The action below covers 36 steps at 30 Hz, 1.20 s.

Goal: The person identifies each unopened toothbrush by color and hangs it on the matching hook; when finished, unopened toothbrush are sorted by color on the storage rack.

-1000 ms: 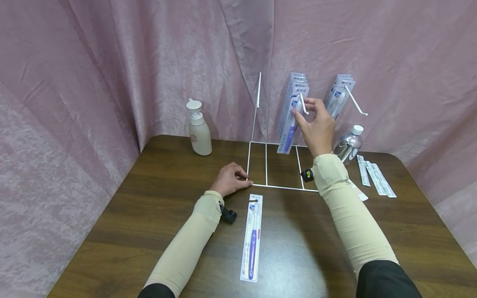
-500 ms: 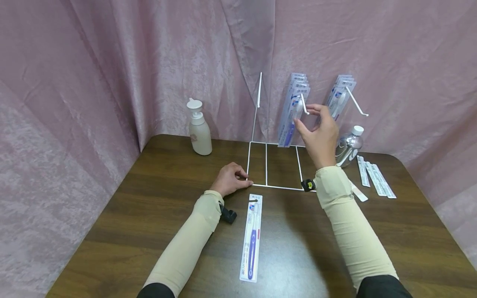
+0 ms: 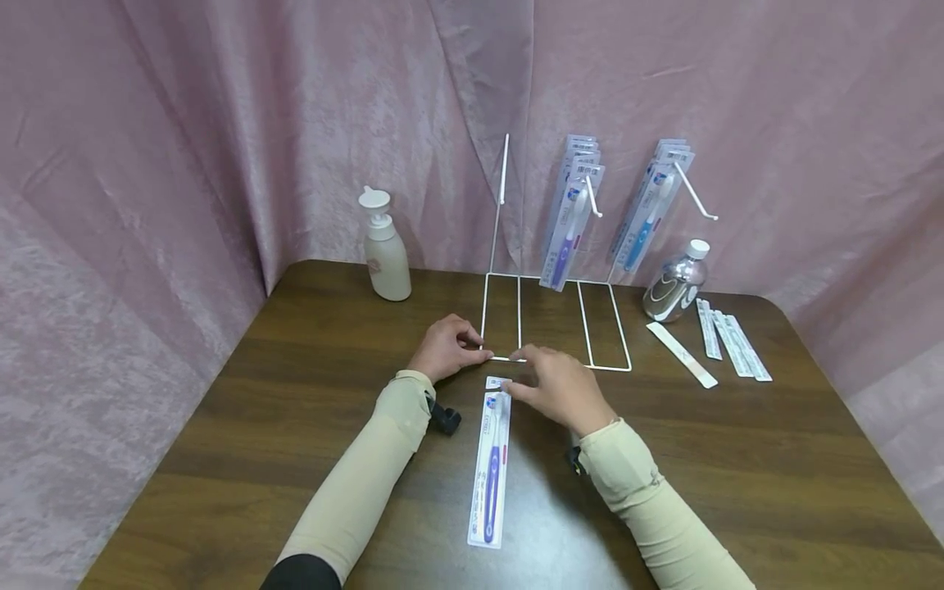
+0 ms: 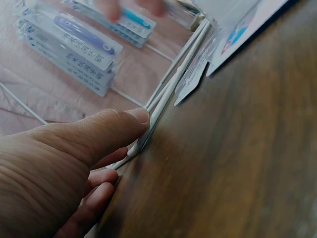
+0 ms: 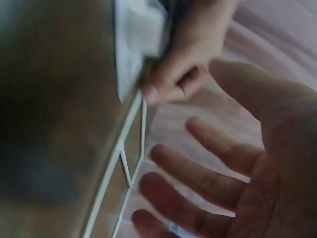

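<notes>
My left hand point(image 3: 448, 348) pinches the front left corner of a white wire display rack point(image 3: 614, 328) between thumb and fingers; the left wrist view shows the thumb on the wire point(image 4: 161, 96). My right hand point(image 3: 564, 387) is over the top end of a packaged toothbrush point(image 3: 490, 483) with a purple handle, lying on the table. Its fingers are spread apart with nothing between them in the right wrist view. Several purple toothbrush packs point(image 3: 569, 229) hang on the rack's middle hook, and blue ones point(image 3: 645, 221) on the right hook. The left hook point(image 3: 505, 168) bears no packs.
A pump bottle point(image 3: 387, 258) stands at the back left of the wooden table point(image 3: 243, 442). At the right are a silver bottle with a white cap point(image 3: 674, 287) and several flat white strips point(image 3: 740, 348). A pink curtain point(image 3: 332, 106) hangs behind.
My right hand has left the purple packs on the middle hook and come down and toward me to the toothbrush pack on the table. The left hand keeps its hold on the rack.
</notes>
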Each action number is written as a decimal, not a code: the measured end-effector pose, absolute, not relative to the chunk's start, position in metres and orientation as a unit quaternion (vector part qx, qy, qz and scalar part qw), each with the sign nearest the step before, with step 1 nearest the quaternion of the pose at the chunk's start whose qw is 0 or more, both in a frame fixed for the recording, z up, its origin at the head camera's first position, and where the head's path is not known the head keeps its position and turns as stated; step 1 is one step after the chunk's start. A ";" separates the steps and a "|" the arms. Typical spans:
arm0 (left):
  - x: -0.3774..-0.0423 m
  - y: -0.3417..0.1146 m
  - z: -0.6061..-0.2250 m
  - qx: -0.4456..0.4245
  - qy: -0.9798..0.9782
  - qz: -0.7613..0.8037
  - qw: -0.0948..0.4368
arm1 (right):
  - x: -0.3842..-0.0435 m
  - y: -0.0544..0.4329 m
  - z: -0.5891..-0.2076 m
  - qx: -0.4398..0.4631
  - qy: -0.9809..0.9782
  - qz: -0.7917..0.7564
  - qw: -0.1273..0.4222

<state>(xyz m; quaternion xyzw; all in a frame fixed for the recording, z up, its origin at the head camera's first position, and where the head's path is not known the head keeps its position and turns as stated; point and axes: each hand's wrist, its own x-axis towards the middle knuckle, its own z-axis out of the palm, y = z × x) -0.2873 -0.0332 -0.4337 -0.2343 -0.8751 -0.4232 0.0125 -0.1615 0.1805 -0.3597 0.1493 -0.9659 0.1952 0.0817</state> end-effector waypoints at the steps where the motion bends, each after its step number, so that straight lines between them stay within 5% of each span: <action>1: -0.287 -0.033 -0.434 -0.234 -0.875 -0.423 0.012 | -0.158 0.177 -0.364 0.150 -0.969 0.181 0.077; 36: -0.284 -0.031 -0.430 -0.224 -0.884 -0.411 0.009 | -0.135 0.160 -0.391 0.140 -0.970 0.183 0.079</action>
